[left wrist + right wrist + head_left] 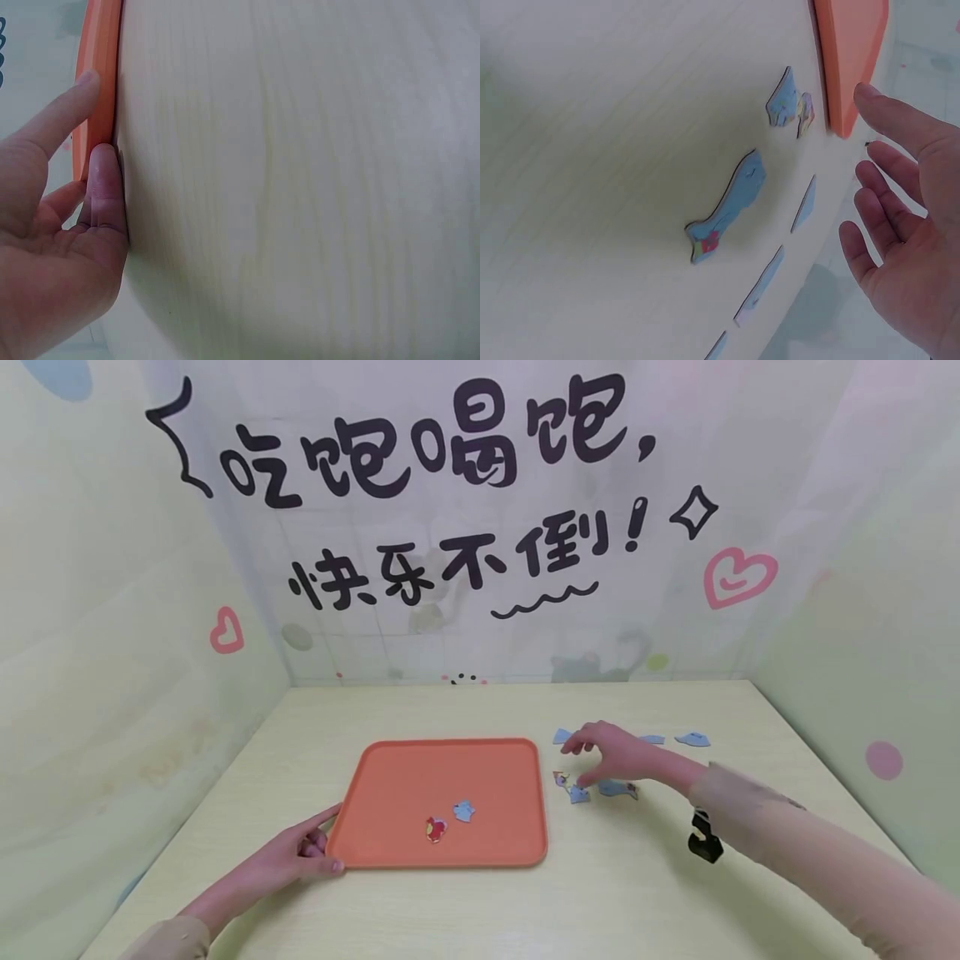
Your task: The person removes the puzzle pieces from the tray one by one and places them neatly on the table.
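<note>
Puzzle pieces in the head view: two in one orange tray, six beside it. Left wrist: the left hand grips the tray's corner, thumb opposite fingers. Right wrist: the right hand, loosely spread, holds nothing near the six.

Your orange tray lies flat nearer the left edge of the table, bearing a mostly red piece and a blue piece; mostly blue puzzle pieces lie toward the right edge.

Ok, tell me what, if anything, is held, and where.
The left hand grips the orange tray by its near-left corner; the right hand holds nothing.
</note>
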A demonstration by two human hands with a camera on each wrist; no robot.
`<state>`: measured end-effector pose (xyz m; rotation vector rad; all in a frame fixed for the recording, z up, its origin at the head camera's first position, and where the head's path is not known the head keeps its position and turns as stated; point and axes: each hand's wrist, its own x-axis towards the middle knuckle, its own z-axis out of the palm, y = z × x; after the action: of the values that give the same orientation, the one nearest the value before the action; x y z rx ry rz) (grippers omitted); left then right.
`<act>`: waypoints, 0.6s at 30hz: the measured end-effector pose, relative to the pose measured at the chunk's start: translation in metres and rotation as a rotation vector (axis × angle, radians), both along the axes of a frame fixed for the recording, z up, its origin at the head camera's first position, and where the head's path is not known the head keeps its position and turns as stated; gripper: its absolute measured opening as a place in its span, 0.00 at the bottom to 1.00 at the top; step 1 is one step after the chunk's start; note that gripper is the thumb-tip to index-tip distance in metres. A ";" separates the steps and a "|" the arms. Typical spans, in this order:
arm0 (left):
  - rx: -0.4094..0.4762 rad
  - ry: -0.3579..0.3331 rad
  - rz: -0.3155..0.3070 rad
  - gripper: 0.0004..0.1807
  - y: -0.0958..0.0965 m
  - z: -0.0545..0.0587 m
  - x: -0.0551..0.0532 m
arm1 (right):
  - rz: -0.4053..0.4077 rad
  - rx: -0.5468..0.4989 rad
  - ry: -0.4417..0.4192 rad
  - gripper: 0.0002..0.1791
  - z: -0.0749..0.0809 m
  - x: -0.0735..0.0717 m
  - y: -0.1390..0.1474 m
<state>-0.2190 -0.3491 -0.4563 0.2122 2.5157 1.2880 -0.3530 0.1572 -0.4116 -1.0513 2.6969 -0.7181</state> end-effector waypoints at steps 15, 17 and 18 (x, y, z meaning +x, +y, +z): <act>0.001 0.013 -0.020 0.52 -0.001 -0.001 -0.001 | 0.153 0.004 -0.066 0.28 0.000 0.005 -0.084; 0.009 0.011 -0.018 0.52 -0.002 -0.001 -0.001 | 0.181 0.004 -0.062 0.28 -0.003 0.005 -0.092; 0.012 0.008 -0.017 0.52 -0.002 -0.002 -0.001 | 0.195 0.007 -0.056 0.28 -0.005 0.004 -0.096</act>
<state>-0.2200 -0.3510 -0.4579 0.2418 2.5076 1.2991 -0.3486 0.0610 -0.4163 -1.2514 2.5033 -0.6905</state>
